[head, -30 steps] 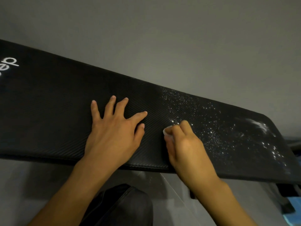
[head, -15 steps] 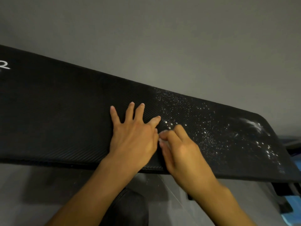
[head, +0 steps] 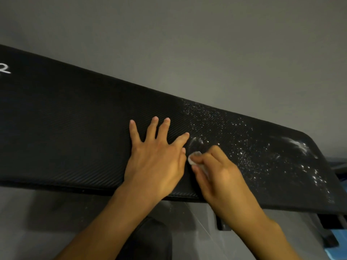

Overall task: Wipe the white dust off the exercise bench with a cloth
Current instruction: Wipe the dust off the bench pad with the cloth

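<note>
A long black padded exercise bench (head: 71, 139) runs from upper left to lower right. White dust (head: 249, 152) speckles its right third, with a thicker smear near the far right end. My left hand (head: 155, 162) presses flat on the pad with fingers spread, just left of the dust. My right hand (head: 216, 175) grips a small white cloth (head: 194, 158) and holds it against the pad beside my left thumb. Most of the cloth is hidden under my fingers. A faint wiped streak shows just above the cloth.
A grey wall (head: 187, 44) rises behind the bench. Below it lie a grey tiled floor (head: 47, 212), my dark trouser knee (head: 150, 241), part of the black bench frame (head: 223, 225) and something blue (head: 338, 246) at the lower right corner.
My left hand slid right along the pad toward the dust. My right hand rubbed the cloth in place, leaving a faint smear at the dust's left edge.
</note>
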